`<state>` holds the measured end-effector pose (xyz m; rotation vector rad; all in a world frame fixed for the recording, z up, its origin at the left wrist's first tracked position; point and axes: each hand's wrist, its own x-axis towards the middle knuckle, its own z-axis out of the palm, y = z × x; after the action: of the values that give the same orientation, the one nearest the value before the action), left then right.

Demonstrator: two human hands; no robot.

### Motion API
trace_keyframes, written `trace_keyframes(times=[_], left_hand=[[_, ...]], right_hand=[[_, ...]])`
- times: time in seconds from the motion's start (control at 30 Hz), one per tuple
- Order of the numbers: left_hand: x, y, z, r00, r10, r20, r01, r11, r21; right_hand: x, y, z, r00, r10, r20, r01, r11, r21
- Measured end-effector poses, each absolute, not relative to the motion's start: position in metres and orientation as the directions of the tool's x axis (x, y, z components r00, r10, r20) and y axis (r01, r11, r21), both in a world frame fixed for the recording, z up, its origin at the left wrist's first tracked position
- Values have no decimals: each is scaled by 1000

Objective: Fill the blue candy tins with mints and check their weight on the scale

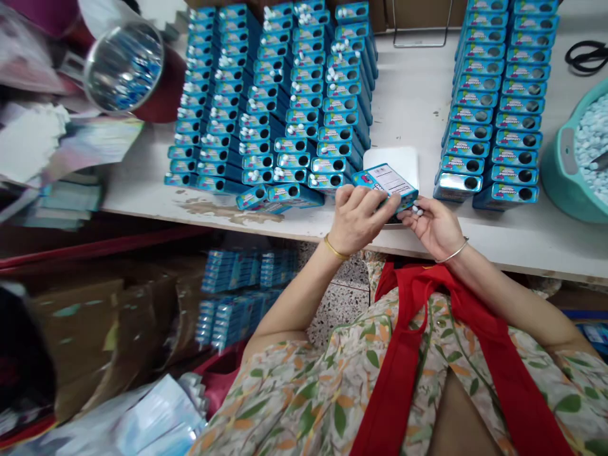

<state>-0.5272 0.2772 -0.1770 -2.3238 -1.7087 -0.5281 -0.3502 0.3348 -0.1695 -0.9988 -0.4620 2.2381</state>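
Note:
My left hand (360, 215) is closed around a blue tin box (387, 180), which lies tilted with a white label facing up. Beside the tin's right end is my right hand (434, 225), its fingers curled around a few small white candies (417, 209). A white square scale or plate (403, 158) lies partly hidden behind the tin. To the left stand rows of blue tins (304, 117), many with white candies on top by their round holes. Two more rows of tins (517, 139) stand to the right, with dark open holes.
At the far right is a turquoise basin (565, 164) of white candies with a scoop. Black scissors (586, 58) lie behind it. A metal pot (124, 66) with blue pieces stands at left. Below the table are stacked tins (237, 297) and cardboard boxes (90, 342).

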Motion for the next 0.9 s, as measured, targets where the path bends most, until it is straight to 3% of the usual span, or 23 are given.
trace_keyframes(times=[0.13,0.27,0.47,0.6,0.67,0.77,0.9], left_hand=[[-528,282,-185,233,900,369,949,-293,115],[-527,284,-187,148,904,402,954,-237,183],[-516,285,-185,28,932,361,915,-169,367],[-508,287,-183,25,941,337,866,-189,464],[-508,289,-182,17,940,342,821,-209,532],[-517,296,-179,6,931,366,742,-249,622],[-541,322,-172,-7,913,409,749,-266,606]], right_hand=[[-348,338,-178,-514,673,-531,-382,-734,-561],[-334,338,-177,-526,690,-497,-279,-692,-665],[-322,346,-163,-445,866,-228,-128,-313,-941],[-327,354,-149,-529,841,-111,32,-111,-993],[-326,356,-143,-539,832,-133,19,-146,-989],[-316,352,-143,-563,781,-272,-37,-352,-935],[-290,335,-181,-572,606,-552,16,-665,-747]])
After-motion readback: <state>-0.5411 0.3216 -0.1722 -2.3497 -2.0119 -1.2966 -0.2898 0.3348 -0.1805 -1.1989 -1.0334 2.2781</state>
